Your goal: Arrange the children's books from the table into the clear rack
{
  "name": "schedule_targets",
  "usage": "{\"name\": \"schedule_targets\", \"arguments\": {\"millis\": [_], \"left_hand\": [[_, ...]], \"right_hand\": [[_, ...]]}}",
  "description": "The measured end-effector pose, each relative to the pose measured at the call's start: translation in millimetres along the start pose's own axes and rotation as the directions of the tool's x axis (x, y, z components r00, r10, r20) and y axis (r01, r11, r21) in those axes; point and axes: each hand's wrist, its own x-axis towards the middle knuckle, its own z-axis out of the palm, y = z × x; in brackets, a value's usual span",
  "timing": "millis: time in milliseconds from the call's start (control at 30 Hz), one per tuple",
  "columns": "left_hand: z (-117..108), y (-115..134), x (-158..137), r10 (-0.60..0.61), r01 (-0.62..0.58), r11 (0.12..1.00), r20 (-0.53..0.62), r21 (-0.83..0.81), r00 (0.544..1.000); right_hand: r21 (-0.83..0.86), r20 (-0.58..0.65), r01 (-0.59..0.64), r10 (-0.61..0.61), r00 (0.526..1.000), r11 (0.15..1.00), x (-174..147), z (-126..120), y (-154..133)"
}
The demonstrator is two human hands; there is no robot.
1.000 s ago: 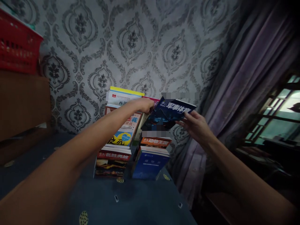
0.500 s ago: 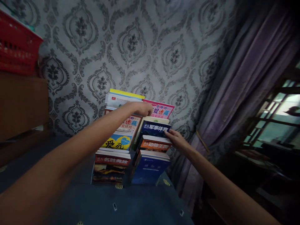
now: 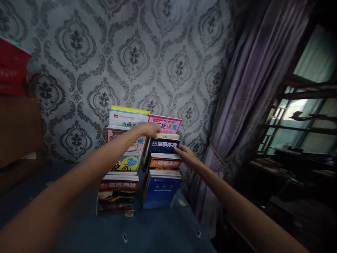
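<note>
Two rows of upright paperback books stand on a blue-covered table. My left hand (image 3: 151,130) reaches across the left row, its fingers bent down at the top left corner of a cream-edged book (image 3: 168,136). Its fingertips are partly hidden. Just in front of that book is a navy book (image 3: 163,145) with white lettering. The fingers of my right hand (image 3: 186,155) are closed on the navy book's right edge. Nearer me are an orange-topped book (image 3: 165,163) and a blue book (image 3: 162,191). A pink book (image 3: 171,125) stands behind.
The left row holds a white book with a yellow top edge (image 3: 130,109), a yellow-and-blue book (image 3: 129,163) and a dark red book (image 3: 118,185). Patterned wallpaper rises behind. A red basket (image 3: 13,66) sits on a brown box (image 3: 18,126); a purple curtain (image 3: 244,80) hangs right.
The view has swung right, so the books appear farther left. My left hand is slightly lower against the books. My right hand stays at the navy book's edge.
</note>
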Motion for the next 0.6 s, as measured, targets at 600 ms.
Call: {"name": "schedule_targets", "arguments": {"millis": [600], "left_hand": [[-41,-28,-29,-0.023,0.040,0.911,0.046,-0.411,0.999]], "right_hand": [[-0.264,-0.192,0.040,-0.093,0.977,0.964,-4,-3,-1]]}}
